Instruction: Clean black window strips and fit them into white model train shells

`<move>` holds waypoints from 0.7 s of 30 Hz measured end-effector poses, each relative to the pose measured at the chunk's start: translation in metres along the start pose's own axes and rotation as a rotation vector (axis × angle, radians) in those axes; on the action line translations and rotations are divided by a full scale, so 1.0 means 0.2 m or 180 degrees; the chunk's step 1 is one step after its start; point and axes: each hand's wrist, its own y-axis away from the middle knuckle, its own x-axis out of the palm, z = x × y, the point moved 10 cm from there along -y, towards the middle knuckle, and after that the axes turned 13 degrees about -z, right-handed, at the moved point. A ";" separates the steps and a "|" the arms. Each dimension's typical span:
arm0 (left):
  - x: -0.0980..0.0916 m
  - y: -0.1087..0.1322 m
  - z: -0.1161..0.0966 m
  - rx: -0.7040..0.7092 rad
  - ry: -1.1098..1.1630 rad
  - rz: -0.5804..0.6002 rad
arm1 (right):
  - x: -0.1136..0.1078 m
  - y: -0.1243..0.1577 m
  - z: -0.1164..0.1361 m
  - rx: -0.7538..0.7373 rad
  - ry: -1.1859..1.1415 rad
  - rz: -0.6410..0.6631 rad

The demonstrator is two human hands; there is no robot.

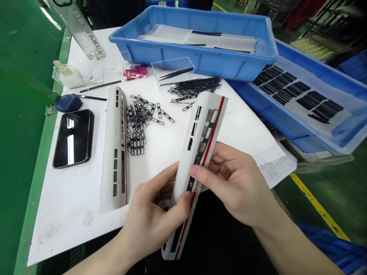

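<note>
A long white train-car shell (183, 168) with a red stripe and dark window openings is held tilted over the table's front edge. My left hand (160, 210) grips its lower middle, thumb on the window side. My right hand (229, 175) holds the stripe side, its thumb pressing beside the windows. A second white shell (113, 152) lies on the table to the left. Between the shells is a loose pile of small black window frames (139, 122). More black strips (195, 88) lie bunched behind the held shell.
Blue bins (200, 55) with white sheets and black strips stand at the back and right. A phone (73, 139), dark blue object (68, 103), clear bottle (83, 34), tweezers (176, 73) in a clear box and red packet (135, 73) are on the table (71, 210).
</note>
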 end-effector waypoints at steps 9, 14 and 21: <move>0.00 0.00 0.01 -0.0003 0.0027 0.0066 | -0.02 -0.08 0.07 -0.0245 -0.0142 -0.0037; -0.01 0.00 0.02 -0.0168 0.0016 0.0000 | -0.01 -0.11 0.09 -0.0206 -0.0115 0.0084; -0.02 0.00 0.02 -0.0117 -0.0230 -0.0062 | -0.06 -0.16 0.13 -0.0449 -0.0220 -0.0071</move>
